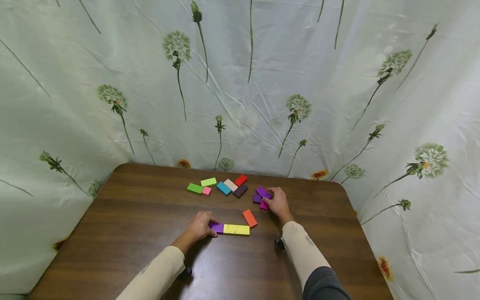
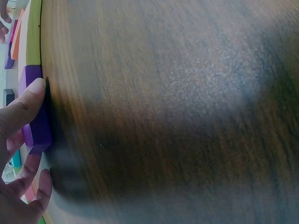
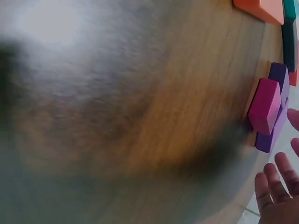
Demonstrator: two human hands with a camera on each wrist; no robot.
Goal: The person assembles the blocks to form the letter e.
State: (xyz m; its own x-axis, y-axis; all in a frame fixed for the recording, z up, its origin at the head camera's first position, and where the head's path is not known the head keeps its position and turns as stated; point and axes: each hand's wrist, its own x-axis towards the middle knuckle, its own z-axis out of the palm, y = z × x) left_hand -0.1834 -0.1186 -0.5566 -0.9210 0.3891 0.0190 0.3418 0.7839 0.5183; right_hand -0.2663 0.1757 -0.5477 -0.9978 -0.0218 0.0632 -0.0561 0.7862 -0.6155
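Note:
My left hand (image 1: 201,225) holds a purple block (image 1: 216,228) between thumb and fingers at the table's middle. In the left wrist view the thumb lies on the near face of that purple block (image 2: 39,133). Its end meets a long yellow block (image 1: 236,230) in line with it. Over to the right, my right hand (image 1: 278,203) is at a small cluster: a second purple block (image 1: 263,192), a dark purple block (image 1: 256,198) and a magenta block (image 1: 264,206). In the right wrist view, its fingers (image 3: 285,170) are spread beside the magenta block (image 3: 265,106), not curled round it.
An orange block (image 1: 249,218) lies slantwise by the yellow block's right end. Farther back are green (image 1: 194,188), light green (image 1: 208,182), pink (image 1: 206,191), blue (image 1: 223,188), beige (image 1: 230,185), red (image 1: 240,180) and dark brown (image 1: 240,191) blocks. A flowered curtain (image 1: 255,125) borders the wooden table.

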